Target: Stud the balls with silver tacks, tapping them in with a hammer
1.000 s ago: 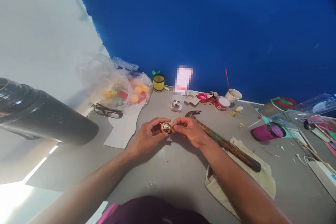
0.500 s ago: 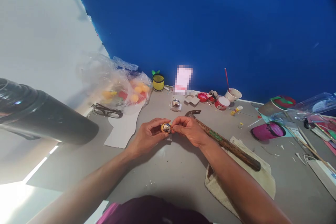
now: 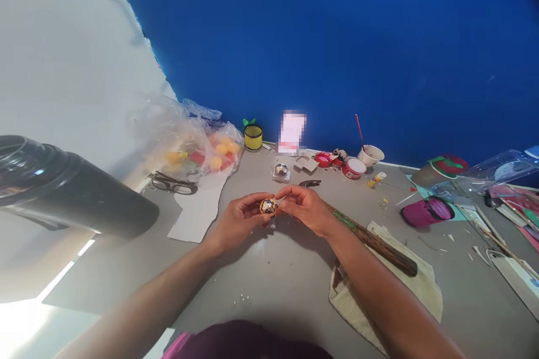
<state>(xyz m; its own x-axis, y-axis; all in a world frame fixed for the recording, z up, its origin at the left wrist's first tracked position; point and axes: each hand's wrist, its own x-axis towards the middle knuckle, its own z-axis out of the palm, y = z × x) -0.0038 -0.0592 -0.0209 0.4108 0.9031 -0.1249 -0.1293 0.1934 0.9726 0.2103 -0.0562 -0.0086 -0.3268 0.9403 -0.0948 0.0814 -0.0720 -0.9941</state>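
Note:
Between the thumb and fingers of my left hand (image 3: 238, 224) is a small yellow ball (image 3: 268, 206), its top covered with shiny silver, mirror-like pieces. My right hand (image 3: 306, 210) is at the ball's right side with thumb and fingers drawn together in a pinch. Whatever is in that pinch is too small to make out. Just beyond the hands, a second silvery ball (image 3: 281, 169) rests on a small pale base. Behind my right hand and forearm lies a hammer (image 3: 379, 244), partly hidden, its handle over a cream cloth (image 3: 421, 291).
Along the blue wall stand a yellow cup (image 3: 253, 138), a red-and-white jar (image 3: 354, 168) and a white cup (image 3: 371, 155) holding a red stick. A glue stick (image 3: 377, 179) and a magenta cup (image 3: 427, 212) lie rightward. Leftward are glasses (image 3: 174, 184), a plastic bag (image 3: 202, 146) and a dark cylinder (image 3: 84, 190).
My right fingers have shifted slightly right, off the ball's edge, and the ball has turned a little in my left hand. The view has tilted slightly.

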